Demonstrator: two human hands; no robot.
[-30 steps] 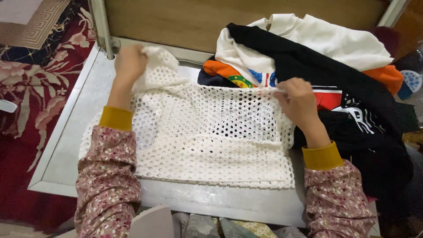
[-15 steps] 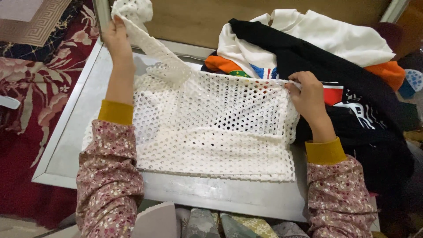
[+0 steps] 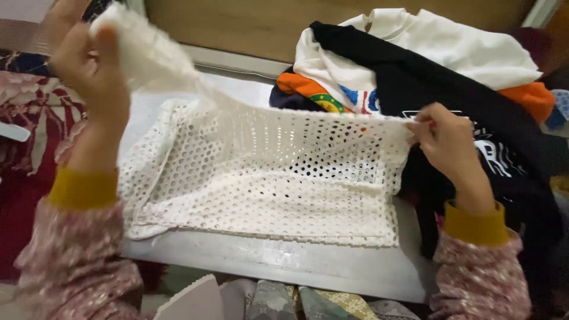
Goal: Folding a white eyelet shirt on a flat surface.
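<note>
A white mesh garment (image 3: 284, 178) full of round holes lies spread on a silver metal table (image 3: 308, 266). My left hand (image 3: 89, 65) grips one sleeve end of the garment and holds it raised above the table's left side, blurred by motion. My right hand (image 3: 447, 139) pinches the garment's upper right edge and holds it a little off the table, next to the clothes pile. The garment's lower half rests flat.
A pile of clothes (image 3: 427, 71) in white, black and orange fills the table's right and back. A wooden panel (image 3: 237, 21) stands behind. A red floral carpet (image 3: 24, 136) lies to the left. Folded fabric pieces (image 3: 278, 299) sit below the table's front edge.
My left hand has lifted the sleeve higher and swung it out to the left. My right hand has raised the right edge and shifted slightly right.
</note>
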